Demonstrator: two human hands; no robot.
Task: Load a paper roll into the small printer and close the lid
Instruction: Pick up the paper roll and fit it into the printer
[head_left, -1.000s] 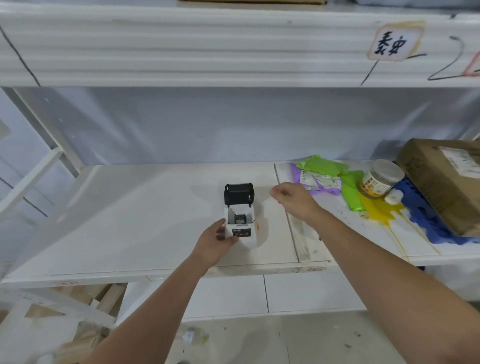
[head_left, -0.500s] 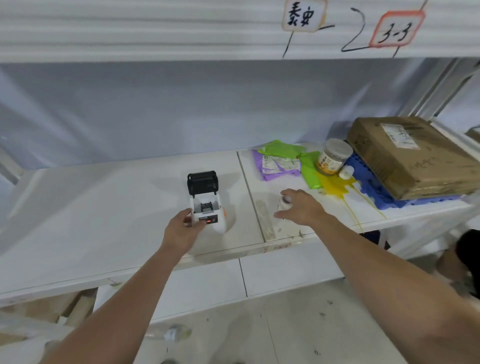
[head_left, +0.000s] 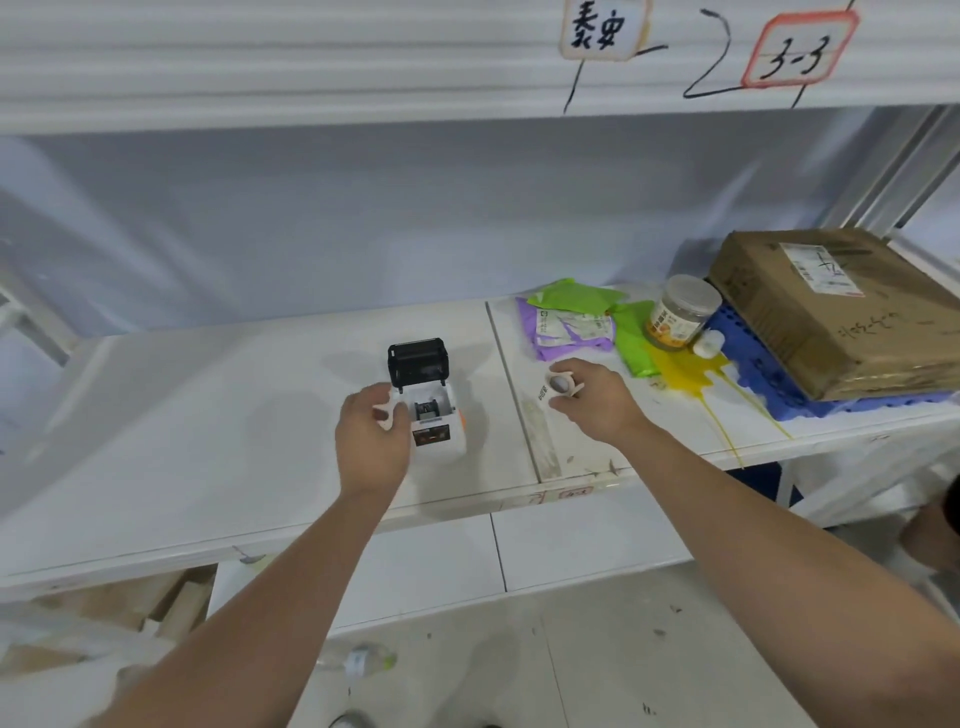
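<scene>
We see the small white printer (head_left: 435, 415) standing on the white shelf (head_left: 208, 441) with its black lid (head_left: 417, 360) raised upright and the bay open; the left hand (head_left: 370, 441) rests against the printer's left side, fingers curled on the casing. The right hand (head_left: 592, 400) pinches the paper roll (head_left: 558, 385) between thumb and fingers, just right of the printer and above the shelf; a jar (head_left: 680, 314) and a cardboard box (head_left: 836, 312) sit farther right.

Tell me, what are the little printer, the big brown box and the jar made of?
The printer looks like smooth white plastic with a black plastic lid: glossy, rounded corners. The brown box seems to be matte cardboard, with creased edges and a paper label. The jar is see-through, so probably clear plastic or glass; I can't tell which.
</scene>
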